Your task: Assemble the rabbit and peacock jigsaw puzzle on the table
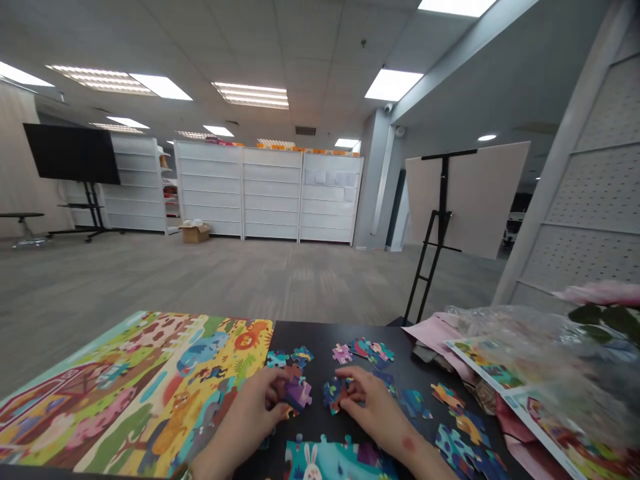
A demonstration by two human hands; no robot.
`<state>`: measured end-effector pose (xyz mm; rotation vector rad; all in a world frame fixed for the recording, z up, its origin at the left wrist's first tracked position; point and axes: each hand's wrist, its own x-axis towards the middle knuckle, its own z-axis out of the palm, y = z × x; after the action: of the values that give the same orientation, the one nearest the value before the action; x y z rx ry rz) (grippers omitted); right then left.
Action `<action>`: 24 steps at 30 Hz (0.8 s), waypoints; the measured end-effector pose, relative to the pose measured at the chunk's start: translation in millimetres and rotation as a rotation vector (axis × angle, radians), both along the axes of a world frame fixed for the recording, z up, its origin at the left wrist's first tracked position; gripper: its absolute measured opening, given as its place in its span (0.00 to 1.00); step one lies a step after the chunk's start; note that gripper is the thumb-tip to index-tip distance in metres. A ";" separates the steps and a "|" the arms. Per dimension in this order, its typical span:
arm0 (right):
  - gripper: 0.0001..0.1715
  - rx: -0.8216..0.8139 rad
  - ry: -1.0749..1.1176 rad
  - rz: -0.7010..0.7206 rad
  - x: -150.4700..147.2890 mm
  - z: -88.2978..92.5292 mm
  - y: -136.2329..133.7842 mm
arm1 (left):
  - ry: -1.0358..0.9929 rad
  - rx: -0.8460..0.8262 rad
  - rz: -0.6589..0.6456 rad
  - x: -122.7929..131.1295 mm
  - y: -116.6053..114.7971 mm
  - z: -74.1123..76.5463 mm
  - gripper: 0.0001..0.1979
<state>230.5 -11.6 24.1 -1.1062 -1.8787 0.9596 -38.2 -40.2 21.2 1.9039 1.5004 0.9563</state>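
Observation:
My left hand (256, 405) is closed, with thumb and fingers pinching a purple jigsaw piece (299, 393) above the dark table. A little to the right, my right hand (374, 404) grips a dark blue jigsaw piece (330, 395) between thumb and fingers. The two pieces face each other with a gap between them. Below them, near the bottom edge, lies a joined teal puzzle section (325, 460) with a white rabbit on it. Beyond the hands are a pink jigsaw piece (342, 353) and several other loose pieces (373, 349).
A large assembled farm-animal puzzle (165, 393) covers the table's left side. More loose pieces (453, 447) lie to the right. Picture sheets (545, 427) sit there under clear plastic wrapping (565, 360). Past the table stand an easel board (470, 200) and white shelves (273, 193).

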 end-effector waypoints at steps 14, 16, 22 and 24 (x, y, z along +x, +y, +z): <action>0.15 0.122 -0.189 -0.034 4.2 -0.8 3.6 | -0.579 -0.079 0.107 -25.9 3.3 1.6 0.23; 0.15 0.190 -0.249 -0.063 5.6 1.8 2.9 | -0.590 -0.078 0.113 -31.1 0.6 7.9 0.23; 0.19 0.238 -0.336 -0.130 12.4 3.3 6.0 | -0.558 0.040 0.245 -88.1 -3.0 34.2 0.23; 0.18 0.218 -0.358 -0.108 12.4 3.8 6.0 | -0.549 0.038 0.291 -109.3 -4.8 36.2 0.24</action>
<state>242.9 -5.5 28.0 -1.2931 -2.1218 0.5034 -147.5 -45.0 57.4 1.3041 1.4364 1.4995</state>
